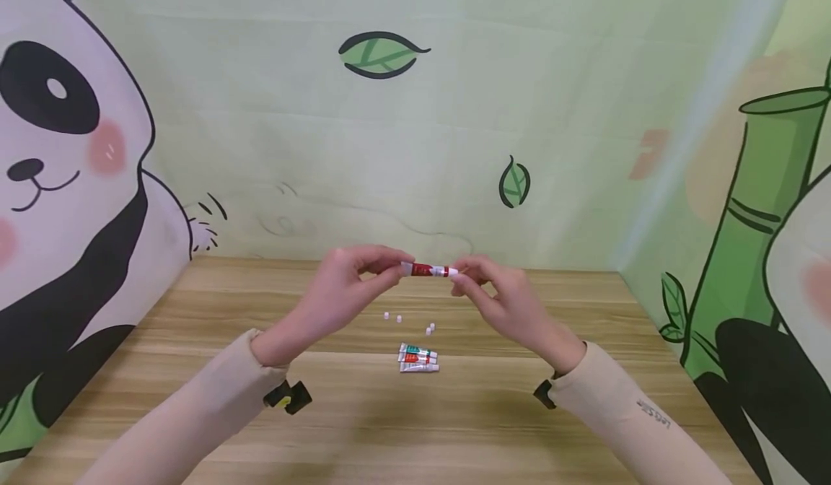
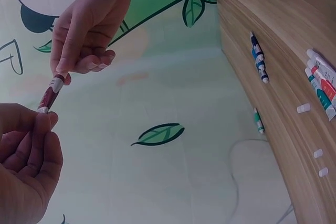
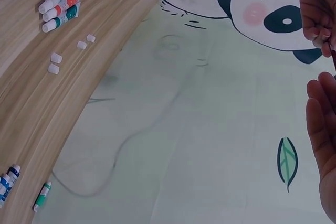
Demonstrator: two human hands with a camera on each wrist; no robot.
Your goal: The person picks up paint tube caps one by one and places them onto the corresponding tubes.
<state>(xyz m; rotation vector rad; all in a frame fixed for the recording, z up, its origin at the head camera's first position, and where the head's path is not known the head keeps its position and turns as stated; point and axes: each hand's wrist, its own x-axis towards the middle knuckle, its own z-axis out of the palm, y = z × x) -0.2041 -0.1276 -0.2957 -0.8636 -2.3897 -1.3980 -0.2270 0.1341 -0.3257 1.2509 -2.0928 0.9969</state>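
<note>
A small dark red paint tube (image 1: 425, 270) is held level above the table, stretched between both hands. My left hand (image 1: 332, 294) pinches its flat tail end between thumb and fingers. At the opposite end, the fingertips of my right hand (image 1: 516, 304) pinch the white capped tip. The left wrist view shows the same tube (image 2: 51, 93) slanting from one hand to the other. In the right wrist view only a dark sliver of it shows at the edge. Below the hands, several small white caps (image 1: 399, 319) lie loose on the wooden table (image 1: 350, 413).
Three paint tubes lie side by side nearer me: a teal one (image 1: 410, 349), an orange-red one (image 1: 415, 359) and a whitish one (image 1: 418, 368). Blue tubes (image 3: 10, 179) and a green tube (image 3: 42, 196) lie toward the table's back edge. A printed cloth backdrop (image 1: 441, 124) rises behind.
</note>
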